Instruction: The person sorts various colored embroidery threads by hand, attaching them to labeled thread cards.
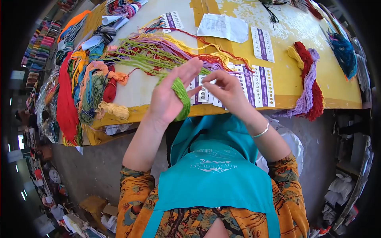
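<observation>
My left hand (170,97) is raised over the table's front edge, palm turned inward and fingers stretched out. A thick skein of bright green thread (181,99) loops over it between thumb and palm and hangs below. Close by on the right, my right hand (226,89) has thumb and forefinger pinched together; what lies between the tips is too small to make out. Beneath both hands lie white-and-purple cards with punched holes (264,87), partly hidden. Long light green strands (147,59) spread across the table behind my left hand, among purple, yellow and red ones.
Coloured skeins pile up at the left, including a long red one (65,99) and a cream one (113,110). A written paper (222,27) and more punched cards (262,43) lie farther back. Purple thread (305,89) hangs over the front edge of the yellow table (337,95).
</observation>
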Motion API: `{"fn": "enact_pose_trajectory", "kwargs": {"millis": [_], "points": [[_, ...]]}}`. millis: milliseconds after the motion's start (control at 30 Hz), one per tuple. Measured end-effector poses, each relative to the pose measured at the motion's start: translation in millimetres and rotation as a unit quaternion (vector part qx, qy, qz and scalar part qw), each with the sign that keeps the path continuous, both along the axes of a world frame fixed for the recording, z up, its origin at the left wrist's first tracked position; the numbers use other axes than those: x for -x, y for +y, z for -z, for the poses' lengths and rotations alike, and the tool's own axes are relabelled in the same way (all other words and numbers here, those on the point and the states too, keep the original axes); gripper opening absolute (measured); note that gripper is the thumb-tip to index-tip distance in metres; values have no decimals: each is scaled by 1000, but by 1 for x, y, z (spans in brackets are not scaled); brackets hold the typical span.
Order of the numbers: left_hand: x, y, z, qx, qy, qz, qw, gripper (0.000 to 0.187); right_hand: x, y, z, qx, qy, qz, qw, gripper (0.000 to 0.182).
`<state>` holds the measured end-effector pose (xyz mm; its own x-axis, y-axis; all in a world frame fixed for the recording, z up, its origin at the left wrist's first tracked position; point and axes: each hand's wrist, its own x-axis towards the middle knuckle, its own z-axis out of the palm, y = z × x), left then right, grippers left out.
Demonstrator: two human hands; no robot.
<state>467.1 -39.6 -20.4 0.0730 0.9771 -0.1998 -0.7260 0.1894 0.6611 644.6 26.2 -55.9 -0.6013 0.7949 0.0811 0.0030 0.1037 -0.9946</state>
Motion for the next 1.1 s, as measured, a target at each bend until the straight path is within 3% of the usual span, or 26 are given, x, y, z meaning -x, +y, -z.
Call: {"fn": "enact_pose_trajectory", "kwargs": {"millis": [100, 333, 400, 567, 733, 967, 1033, 1100], "points": [[-14, 1, 11, -31, 17, 42, 998, 59, 20, -21, -3, 165, 146, -36, 975, 11], [-14, -12, 24, -3, 50, 29, 998, 53, 16, -25, 10, 335, 123, -30, 934, 10], [-4, -15, 27, 16, 23, 36, 999, 52, 14, -23, 8, 380, 230, -21, 896, 8], [-1, -13, 26, 21, 7, 22, 1000, 51, 14, -19, 9, 363, 248, -24, 898, 5], [-3, -12, 32, 5, 91, -36, 995, 36, 18, -22, 9, 233, 151, 15, 960, 7], [-3, -11, 34, 16, 104, -52, 993, 28, 19, -20, 9, 245, 148, 4, 958, 7], [1, -10, 38, -2, 88, -23, 996, 31, 18, -18, 9, 298, 164, -6, 940, 9], [-3, -10, 30, 24, 103, -48, 993, 30, 25, -18, 14, 255, 147, 2, 956, 9]]}}
